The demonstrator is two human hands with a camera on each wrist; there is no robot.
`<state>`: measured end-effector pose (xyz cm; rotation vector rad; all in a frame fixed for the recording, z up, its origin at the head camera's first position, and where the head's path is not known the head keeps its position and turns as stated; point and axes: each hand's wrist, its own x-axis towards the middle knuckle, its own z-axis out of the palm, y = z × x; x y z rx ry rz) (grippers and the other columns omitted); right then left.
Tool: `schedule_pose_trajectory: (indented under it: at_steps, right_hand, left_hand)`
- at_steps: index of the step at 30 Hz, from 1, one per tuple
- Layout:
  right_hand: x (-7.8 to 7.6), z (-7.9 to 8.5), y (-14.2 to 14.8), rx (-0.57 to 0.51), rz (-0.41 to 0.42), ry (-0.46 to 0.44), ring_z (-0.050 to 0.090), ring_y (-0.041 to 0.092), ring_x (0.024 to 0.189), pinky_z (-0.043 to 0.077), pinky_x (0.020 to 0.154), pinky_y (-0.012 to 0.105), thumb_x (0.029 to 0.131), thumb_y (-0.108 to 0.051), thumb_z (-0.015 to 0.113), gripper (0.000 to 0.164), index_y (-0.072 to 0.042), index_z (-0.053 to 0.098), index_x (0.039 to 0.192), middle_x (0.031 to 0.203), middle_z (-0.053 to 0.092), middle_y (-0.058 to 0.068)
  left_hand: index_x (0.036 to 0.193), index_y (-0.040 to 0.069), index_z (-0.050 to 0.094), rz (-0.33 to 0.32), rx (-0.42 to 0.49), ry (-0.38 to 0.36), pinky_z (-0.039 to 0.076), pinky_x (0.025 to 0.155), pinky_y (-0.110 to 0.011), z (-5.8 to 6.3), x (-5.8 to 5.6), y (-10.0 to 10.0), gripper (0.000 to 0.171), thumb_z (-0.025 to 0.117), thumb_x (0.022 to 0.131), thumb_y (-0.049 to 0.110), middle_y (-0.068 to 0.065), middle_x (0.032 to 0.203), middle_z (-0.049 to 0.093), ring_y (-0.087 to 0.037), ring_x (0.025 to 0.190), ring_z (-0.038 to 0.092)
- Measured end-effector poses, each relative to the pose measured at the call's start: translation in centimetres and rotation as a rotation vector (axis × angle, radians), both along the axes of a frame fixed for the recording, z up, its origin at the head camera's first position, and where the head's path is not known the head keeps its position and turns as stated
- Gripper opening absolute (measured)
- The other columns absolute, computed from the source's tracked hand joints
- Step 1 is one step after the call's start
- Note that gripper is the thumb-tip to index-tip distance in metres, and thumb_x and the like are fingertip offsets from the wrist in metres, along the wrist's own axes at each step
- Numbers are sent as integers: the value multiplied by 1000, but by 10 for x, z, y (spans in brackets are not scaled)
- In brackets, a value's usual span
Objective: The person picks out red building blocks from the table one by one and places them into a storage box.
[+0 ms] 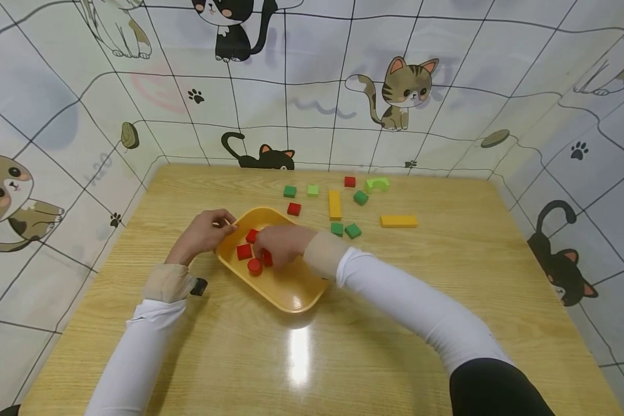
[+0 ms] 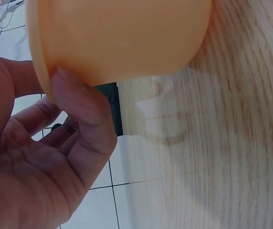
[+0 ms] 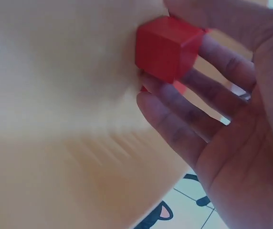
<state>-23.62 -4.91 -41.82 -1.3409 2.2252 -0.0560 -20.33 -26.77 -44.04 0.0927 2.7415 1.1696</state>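
A yellow plastic tray point(image 1: 291, 289) stands on the wooden table, tilted to the view. My left hand point(image 1: 208, 232) pinches its left rim, the thumb point(image 2: 79, 98) on the near side in the left wrist view. Inside the tray my right hand point(image 1: 282, 242) reaches down among several red blocks. A red cube point(image 3: 159, 47) lies right against its fingers in the right wrist view, with more red behind. Thumb and index tips are hidden there, so a grip on a block cannot be made out. A red round block point(image 1: 255, 266) and a red block point(image 1: 244, 251) lie beside the fingers.
Behind the tray lie a red block point(image 1: 294, 209), another red block point(image 1: 350, 182), several green blocks point(image 1: 361, 197), a light green arch point(image 1: 377, 184) and two yellow bars point(image 1: 335, 205). A cat-patterned cloth point(image 1: 312, 98) surrounds the table's back and sides.
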Motion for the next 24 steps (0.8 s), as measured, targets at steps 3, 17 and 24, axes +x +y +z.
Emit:
schedule_pose_trajectory:
  at_steps: [3,17,24]
  right_hand:
    - [-1,3,3,5,-10,-37,56,15,102,50,88,24,85,-18,79,37,-20,69,121,114,66,-1]
    - [4,31,14,-79,-38,-88,41,19,144,34,123,42,87,-53,75,78,-29,44,154,162,40,-2]
    - [-2,50,24,-144,-69,-1,21,31,157,28,125,55,86,-59,71,83,-38,34,158,171,20,-5]
  left_hand:
    - [111,3,67,1,-6,-4,53,53,-28,-1,0,-1,18,62,100,17,-17,95,64,-22,78,61]
    - [111,3,66,11,21,-16,54,51,-31,0,0,1,18,62,100,15,-16,95,63,-20,70,61]
    - [113,3,66,0,7,-21,54,52,-30,-1,0,-1,18,59,102,15,-17,97,61,-21,70,59]
